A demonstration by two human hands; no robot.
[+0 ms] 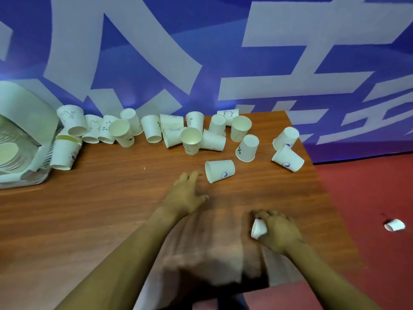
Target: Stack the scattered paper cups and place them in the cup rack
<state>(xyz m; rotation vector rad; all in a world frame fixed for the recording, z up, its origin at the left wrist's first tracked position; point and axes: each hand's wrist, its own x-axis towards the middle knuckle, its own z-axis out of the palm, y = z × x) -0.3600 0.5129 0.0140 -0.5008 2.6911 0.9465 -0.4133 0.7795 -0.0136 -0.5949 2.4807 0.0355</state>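
Several white paper cups (192,139) lie scattered along the far side of the brown wooden table (89,209), some upright, some upside down, some tipped over. One cup (220,171) lies on its side just right of my left hand (186,194), whose fingers are spread and hold nothing. My right hand (277,231) is closed around a paper cup (258,229) near the table's right front. The white cup rack (22,113) sits at the far left, with a stack of cups (63,153) leaning beside it.
A blue wall banner with big white characters (290,63) stands right behind the table. The red floor (368,209) lies to the right, and one cup (394,224) rests on it. The table's right edge runs close to my right hand.
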